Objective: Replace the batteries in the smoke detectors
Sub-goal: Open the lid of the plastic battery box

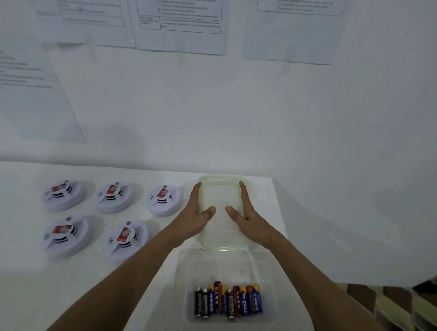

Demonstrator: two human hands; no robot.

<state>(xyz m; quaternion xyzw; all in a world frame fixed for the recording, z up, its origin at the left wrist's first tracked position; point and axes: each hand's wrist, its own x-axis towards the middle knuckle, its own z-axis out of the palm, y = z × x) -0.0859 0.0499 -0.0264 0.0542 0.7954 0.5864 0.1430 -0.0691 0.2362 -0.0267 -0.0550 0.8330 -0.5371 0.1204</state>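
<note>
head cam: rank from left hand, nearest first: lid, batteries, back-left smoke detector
1. Lid: left hand touches its left edge.
2. Batteries: in the container, toward the camera.
3. Back-left smoke detector: far left, back row.

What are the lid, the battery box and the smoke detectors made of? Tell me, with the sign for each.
Lid: looks like soft translucent plastic, faintly yellow-green at the rim; the table shows through.
Battery box: clear rigid-looking plastic; the batteries show through its wall.
Smoke detectors: apparently moulded white plastic, matte, with slotted vents and red stickers.
</note>
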